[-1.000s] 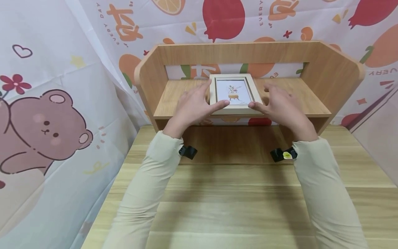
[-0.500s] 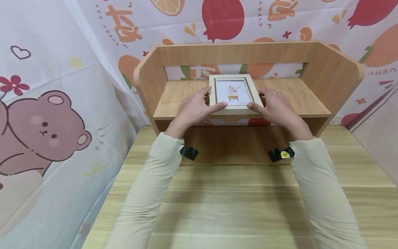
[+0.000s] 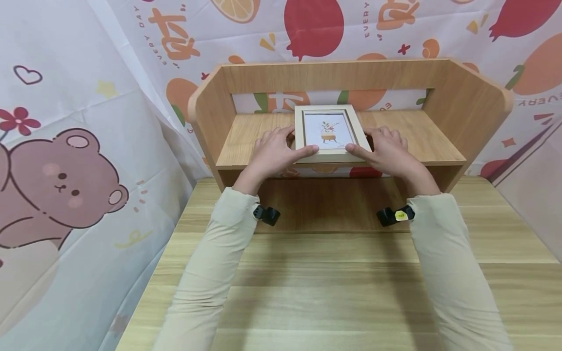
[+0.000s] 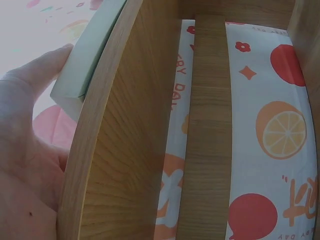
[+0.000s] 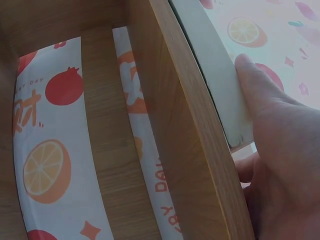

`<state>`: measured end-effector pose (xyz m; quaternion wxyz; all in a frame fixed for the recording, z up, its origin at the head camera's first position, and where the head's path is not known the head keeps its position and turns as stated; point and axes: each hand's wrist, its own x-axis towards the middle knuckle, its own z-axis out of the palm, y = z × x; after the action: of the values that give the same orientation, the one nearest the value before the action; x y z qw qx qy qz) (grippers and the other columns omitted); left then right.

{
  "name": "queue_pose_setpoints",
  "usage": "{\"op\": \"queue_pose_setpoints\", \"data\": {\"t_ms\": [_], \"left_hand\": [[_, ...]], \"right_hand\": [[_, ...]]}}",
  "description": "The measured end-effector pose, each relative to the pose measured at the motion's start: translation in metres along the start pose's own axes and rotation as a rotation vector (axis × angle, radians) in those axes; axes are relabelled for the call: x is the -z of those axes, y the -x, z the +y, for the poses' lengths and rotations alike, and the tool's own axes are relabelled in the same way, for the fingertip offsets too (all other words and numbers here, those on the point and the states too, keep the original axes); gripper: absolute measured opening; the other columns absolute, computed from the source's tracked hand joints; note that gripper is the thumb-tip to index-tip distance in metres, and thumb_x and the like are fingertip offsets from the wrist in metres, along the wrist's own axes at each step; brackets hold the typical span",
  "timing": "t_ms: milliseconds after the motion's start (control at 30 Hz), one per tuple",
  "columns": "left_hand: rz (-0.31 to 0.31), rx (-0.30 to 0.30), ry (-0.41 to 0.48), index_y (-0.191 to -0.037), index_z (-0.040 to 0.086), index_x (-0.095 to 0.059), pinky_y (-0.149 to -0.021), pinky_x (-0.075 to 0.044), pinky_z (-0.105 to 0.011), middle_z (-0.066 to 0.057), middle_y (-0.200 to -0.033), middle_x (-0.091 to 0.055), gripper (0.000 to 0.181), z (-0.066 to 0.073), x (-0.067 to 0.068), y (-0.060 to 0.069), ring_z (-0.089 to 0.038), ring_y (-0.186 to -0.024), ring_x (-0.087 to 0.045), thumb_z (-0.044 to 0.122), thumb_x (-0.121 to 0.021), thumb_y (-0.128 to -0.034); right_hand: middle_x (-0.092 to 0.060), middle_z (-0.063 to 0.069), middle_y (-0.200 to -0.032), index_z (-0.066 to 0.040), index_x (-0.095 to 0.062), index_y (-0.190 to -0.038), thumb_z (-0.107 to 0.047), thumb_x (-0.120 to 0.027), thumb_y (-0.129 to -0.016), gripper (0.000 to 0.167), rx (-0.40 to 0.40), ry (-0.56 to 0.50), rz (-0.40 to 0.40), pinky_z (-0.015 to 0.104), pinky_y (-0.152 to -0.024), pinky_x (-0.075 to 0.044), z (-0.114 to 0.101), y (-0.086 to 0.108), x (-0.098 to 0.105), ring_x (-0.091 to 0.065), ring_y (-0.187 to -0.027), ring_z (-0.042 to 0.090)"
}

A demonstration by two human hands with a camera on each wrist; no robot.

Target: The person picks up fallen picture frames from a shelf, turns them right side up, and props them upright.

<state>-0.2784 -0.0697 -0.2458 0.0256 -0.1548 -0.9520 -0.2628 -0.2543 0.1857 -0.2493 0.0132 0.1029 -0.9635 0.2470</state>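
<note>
A cream picture frame (image 3: 328,157) lies face up on the upper board of a small wooden shelf (image 3: 263,127); its print shows a potted plant. At its left side, my left hand (image 3: 274,152) grips it, thumb on the front border and fingers along the side. From the right, my right hand (image 3: 388,148) grips it the same way. In the left wrist view, the left thumb touches the edge of the picture frame (image 4: 85,60) above the board. The right wrist view has the right thumb on the edge of the picture frame (image 5: 215,70). Some fingertips are hidden.
The shelf stands on a light wooden table (image 3: 325,292) and has raised side panels (image 3: 474,105). Its lower compartment (image 3: 325,204) opens toward me. Behind hangs a fruit-patterned cloth (image 3: 246,39); a bear-printed curtain (image 3: 96,175) covers the left side.
My right hand has moved left and in against the picture frame's side. The left hand's fingers have drawn down and closer along its left edge. The picture frame has stayed nearly in place.
</note>
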Motion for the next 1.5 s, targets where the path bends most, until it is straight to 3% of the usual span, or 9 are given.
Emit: {"op": "queue_pose_setpoints", "data": {"t_ms": [267, 467, 733, 833, 933, 1067, 1367, 1500], "left_hand": [[-0.039, 0.026, 0.000, -0.151, 0.019, -0.034, -0.095, -0.030, -0.041, -0.008, -0.129, -0.049, 0.091, -0.001, 0.004, -0.002, -0.024, -0.112, -0.038, 0.070, -0.060, -0.0794], [-0.056, 0.021, 0.039, -0.150, 0.017, -0.036, -0.098, -0.028, -0.041, -0.006, -0.131, -0.049, 0.089, -0.004, 0.004, -0.001, -0.024, -0.114, -0.037, 0.066, -0.062, -0.0800], [-0.085, -0.074, 0.198, -0.144, 0.017, -0.045, -0.107, -0.021, -0.047, -0.003, -0.140, -0.056, 0.075, -0.011, 0.007, -0.002, -0.020, -0.131, -0.044, 0.050, -0.070, -0.0821], [-0.107, -0.112, 0.268, -0.143, 0.017, -0.046, -0.109, -0.019, -0.048, -0.003, -0.136, -0.059, 0.071, -0.012, 0.010, -0.003, -0.016, -0.130, -0.051, 0.044, -0.072, -0.0830], [-0.146, -0.137, 0.374, -0.143, 0.013, -0.045, -0.110, -0.027, -0.043, -0.005, -0.134, -0.060, 0.069, -0.013, 0.011, -0.002, -0.017, -0.123, -0.056, 0.035, -0.073, -0.0844], [-0.175, -0.138, 0.498, -0.146, 0.009, -0.040, -0.098, -0.043, -0.037, -0.010, -0.131, -0.057, 0.072, -0.015, 0.011, -0.002, -0.021, -0.114, -0.056, 0.024, -0.074, -0.0843], [-0.157, -0.076, 0.554, -0.153, 0.015, -0.027, -0.098, -0.041, -0.038, -0.011, -0.132, -0.053, 0.085, -0.018, 0.011, 0.000, -0.023, -0.115, -0.050, 0.023, -0.076, -0.0834], [-0.139, -0.081, 0.578, -0.152, 0.015, -0.028, -0.094, -0.041, -0.035, -0.010, -0.129, -0.053, 0.085, -0.020, 0.010, 0.001, -0.023, -0.110, -0.050, 0.021, -0.077, -0.0825]], "right_hand": [[-0.040, 0.025, -0.135, -0.003, -0.027, -0.151, -0.061, -0.052, -0.091, 0.087, -0.012, -0.024, -0.001, 0.054, -0.095, -0.020, 0.003, -0.003, 0.002, -0.029, -0.120, 0.038], [-0.045, 0.020, -0.129, -0.008, -0.035, -0.149, -0.053, -0.056, -0.092, 0.076, -0.009, -0.108, -0.020, 0.052, -0.093, -0.021, 0.007, -0.003, 0.002, -0.031, -0.119, 0.034], [-0.043, 0.017, -0.137, -0.014, -0.034, -0.150, -0.052, -0.058, -0.091, 0.075, -0.013, -0.219, -0.057, 0.053, -0.099, -0.022, 0.012, 0.002, 0.005, -0.030, -0.124, 0.033], [-0.041, 0.016, -0.139, -0.016, -0.031, -0.152, -0.045, -0.059, -0.093, 0.072, 0.013, -0.281, -0.073, 0.049, -0.098, -0.029, 0.015, 0.002, 0.007, -0.032, -0.124, 0.032], [-0.038, 0.017, -0.142, -0.017, -0.027, -0.153, -0.040, -0.060, -0.094, 0.072, 0.032, -0.337, -0.092, 0.046, -0.097, -0.033, 0.017, 0.001, 0.008, -0.032, -0.125, 0.031], [-0.033, 0.016, -0.149, -0.021, -0.022, -0.154, -0.036, -0.062, -0.093, 0.074, 0.031, -0.384, -0.101, 0.050, -0.104, -0.030, 0.019, 0.002, 0.010, -0.028, -0.129, 0.031], [-0.030, 0.013, -0.155, -0.028, -0.019, -0.153, -0.037, -0.063, -0.092, 0.076, 0.041, -0.410, -0.082, 0.053, -0.109, -0.027, 0.021, 0.002, 0.009, -0.028, -0.130, 0.029], [-0.034, 0.011, -0.154, -0.032, -0.020, -0.153, -0.040, -0.063, -0.092, 0.075, 0.027, -0.423, -0.073, 0.051, -0.106, -0.030, 0.021, 0.004, 0.008, -0.033, -0.128, 0.028]]}}
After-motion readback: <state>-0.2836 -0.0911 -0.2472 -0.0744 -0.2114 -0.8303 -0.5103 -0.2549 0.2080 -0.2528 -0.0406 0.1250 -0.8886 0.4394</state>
